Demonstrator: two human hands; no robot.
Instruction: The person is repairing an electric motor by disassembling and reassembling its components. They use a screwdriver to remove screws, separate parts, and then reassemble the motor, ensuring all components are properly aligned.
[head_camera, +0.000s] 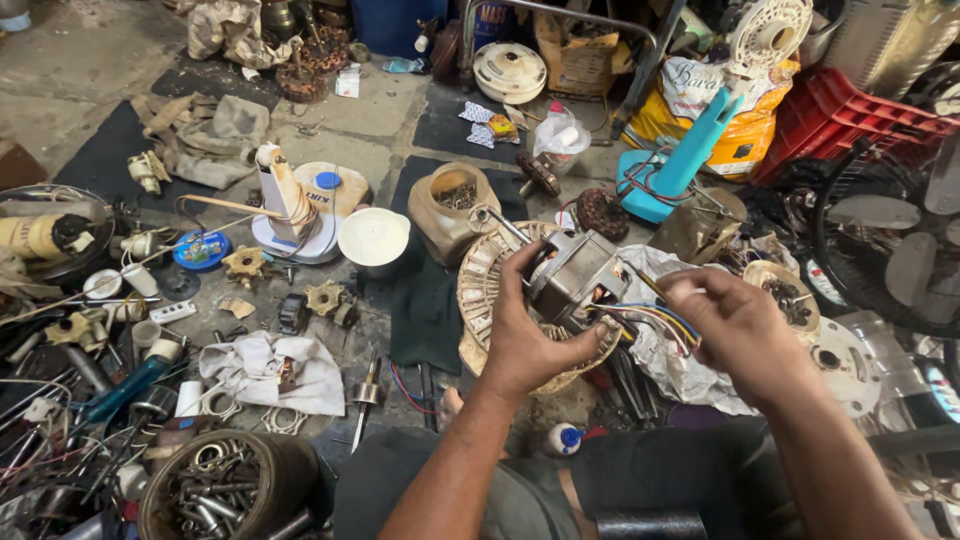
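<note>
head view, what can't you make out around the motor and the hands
- Motor, head view: its near side is hidden by the left hand.
- Wires: the ends vanish under the right hand, so what its fingers pinch is hidden.
- Round grille below the motor: middle covered by motor and left hand.
- Fan: cut off by the right edge.

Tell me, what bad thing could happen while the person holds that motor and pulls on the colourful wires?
The left hand alone holds the motor in the air, so it might slip and drop onto the round grille below. The right hand pinches the coloured wires; a hard tug could perhaps tear one loose. The floor is crowded with parts, so a small piece that falls could easily get lost.
</note>
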